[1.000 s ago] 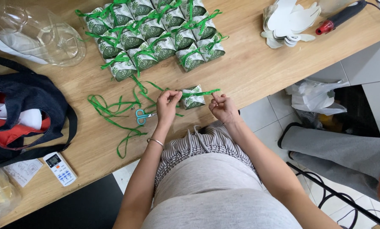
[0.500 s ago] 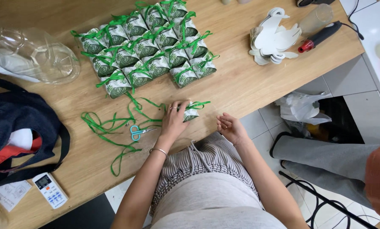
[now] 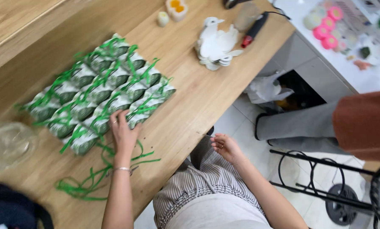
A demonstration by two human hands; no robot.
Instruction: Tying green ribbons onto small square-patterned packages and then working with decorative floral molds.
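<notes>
Since half a second ago the left hand (image 3: 123, 132) has carried the small wrapped packet up from the table edge to the block of green-ribboned packets (image 3: 101, 89), and the right hand (image 3: 224, 146) has dropped off the table toward the lap. Taking that block of packets as the landmark: far to its left, at the table's edge, lies a clear plastic container (image 3: 8, 144), blurred. Below the block, toward the person, loose green ribbon (image 3: 88, 184) trails in loops across the wooden table (image 3: 190, 97). At the block's near edge, the left hand lies flat with fingers spread, pressing on the nearest packet (image 3: 135, 116) in the front row; it presses rather than grips. To the right of the block, beyond bare wood, sits a stack of white cut-out shapes (image 3: 217, 44), with a red-and-black tool (image 3: 253, 29) just beside it. Well to the right of the block and off the table, the right hand hangs loosely curled, palm up, holding nothing that can be seen.
</notes>
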